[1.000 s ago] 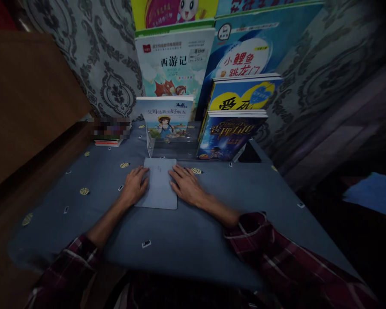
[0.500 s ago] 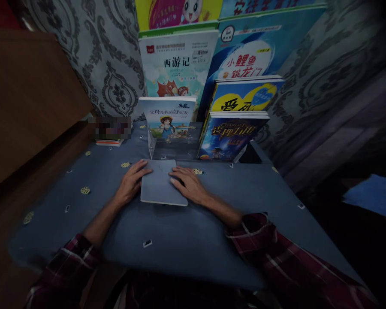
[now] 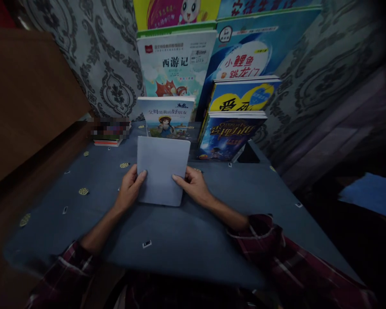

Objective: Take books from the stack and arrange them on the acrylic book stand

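A thin book or booklet with a plain pale blue-grey face (image 3: pixel 163 171) stands tilted up above the table, its face toward me. My left hand (image 3: pixel 131 185) grips its left edge, thumb on the front and the other fingers behind. On the right edge, my right hand (image 3: pixel 194 185) is closed the same way, thumb in front. The fingers behind the booklet are mostly hidden. Right behind it a book with a girl in a yellow hat (image 3: pixel 167 118) leans in a clear stand, partly covered by the booklet's top.
Several upright books fill the back, among them a dark blue one (image 3: pixel 230 136), a yellow and blue one (image 3: pixel 244 96) and a white-teal one (image 3: pixel 176 64). A small book stack (image 3: pixel 107 142) lies at the back left. A blue patterned cloth (image 3: pixel 83 214) covers the table.
The booklet lay flat on the table under both hands; now its far edge is raised toward me. Both hands have gone from resting on it to gripping its sides.
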`<state>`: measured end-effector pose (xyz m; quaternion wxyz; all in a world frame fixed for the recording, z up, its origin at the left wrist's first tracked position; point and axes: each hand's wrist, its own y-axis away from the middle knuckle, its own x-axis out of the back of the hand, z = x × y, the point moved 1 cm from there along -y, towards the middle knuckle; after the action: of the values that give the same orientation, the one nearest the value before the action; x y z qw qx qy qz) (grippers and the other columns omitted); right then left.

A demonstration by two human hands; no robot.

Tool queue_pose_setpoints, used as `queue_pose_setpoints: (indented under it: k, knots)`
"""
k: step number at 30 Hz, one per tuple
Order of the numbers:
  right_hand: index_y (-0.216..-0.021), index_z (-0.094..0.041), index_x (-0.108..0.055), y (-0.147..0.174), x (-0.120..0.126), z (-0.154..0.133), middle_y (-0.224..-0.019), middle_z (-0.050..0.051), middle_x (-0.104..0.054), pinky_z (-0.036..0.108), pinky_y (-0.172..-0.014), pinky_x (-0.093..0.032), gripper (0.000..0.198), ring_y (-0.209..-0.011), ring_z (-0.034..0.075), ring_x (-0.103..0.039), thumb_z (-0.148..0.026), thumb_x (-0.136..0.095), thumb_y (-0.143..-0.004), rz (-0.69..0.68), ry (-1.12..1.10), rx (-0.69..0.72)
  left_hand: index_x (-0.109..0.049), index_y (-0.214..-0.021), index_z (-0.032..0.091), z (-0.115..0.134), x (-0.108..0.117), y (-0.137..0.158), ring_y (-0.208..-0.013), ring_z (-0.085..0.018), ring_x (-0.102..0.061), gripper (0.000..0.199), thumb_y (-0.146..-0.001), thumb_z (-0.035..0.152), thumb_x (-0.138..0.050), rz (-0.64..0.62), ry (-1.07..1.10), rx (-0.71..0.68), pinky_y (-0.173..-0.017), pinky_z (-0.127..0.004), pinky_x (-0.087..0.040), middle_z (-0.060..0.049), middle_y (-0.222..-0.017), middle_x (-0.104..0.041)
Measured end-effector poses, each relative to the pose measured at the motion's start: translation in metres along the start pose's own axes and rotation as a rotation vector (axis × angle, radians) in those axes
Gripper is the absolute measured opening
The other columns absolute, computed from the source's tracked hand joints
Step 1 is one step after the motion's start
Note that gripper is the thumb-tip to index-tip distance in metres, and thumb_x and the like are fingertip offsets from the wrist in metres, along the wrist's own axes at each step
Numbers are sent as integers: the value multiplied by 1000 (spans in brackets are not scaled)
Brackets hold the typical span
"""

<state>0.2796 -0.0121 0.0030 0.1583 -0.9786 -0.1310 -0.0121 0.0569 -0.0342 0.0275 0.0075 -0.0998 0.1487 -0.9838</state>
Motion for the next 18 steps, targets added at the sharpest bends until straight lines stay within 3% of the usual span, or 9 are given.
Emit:
queue_pose_setpoints:
  k: [3,7,10,14,16,18]
  knots:
    - [-106,-18,-65,2,-2,6,-87,2,-72,30,-64,-58,39,-74,18,-69,-49,-70,-83,-61,-38,-120,-52,-126,21,-13,-1,-2,-97,-22,-65,58,-82,54,-70,-85,108,145,-81,-30,-53,-6,-113,-69]
    - [-97,-18,-60,2,0,17,-65,-4,-62,23,-38,-46,27,-45,13,-56,-40,-68,-83,-153,48,-335,-44,-135,19,-34,2,-2,-95,-25,-67,74,-76,51,-74,-150,27,251,-77,-33,-55,-8,-111,-69]
    - [-96,-18,-59,1,4,21,-64,-4,-63,22,-34,-43,22,-42,13,-57,-34,-68,-83,-167,130,-412,-42,-141,15,-37,6,-1,-89,-25,-68,71,-83,47,-66,-183,-217,236,-76,-35,-54,-8,-104,-70]
    - [-100,-17,-59,-1,7,20,-67,-3,-67,21,-34,-42,22,-42,13,-60,-29,-68,-84,-162,222,-476,-44,-146,14,-23,6,2,-79,-25,-67,64,-91,44,-59,-232,-705,193,-76,-37,-52,-4,-85,-69]
    - [-101,-17,-59,-2,8,19,-66,-3,-68,20,-34,-40,21,-41,13,-60,-26,-68,-84,-168,262,-494,-52,-142,17,-14,2,5,-84,-26,-68,55,-95,44,-57,-255,-934,152,-77,-37,-53,-6,-90,-70]
    - [-100,-17,-58,-3,8,16,-62,-4,-67,19,-34,-38,19,-39,12,-58,-25,-67,-85,-175,292,-510,-59,-134,18,-8,-3,6,-100,-29,-68,45,-97,41,-55,-266,-1105,64,-84,-40,-54,-11,-108,-70]
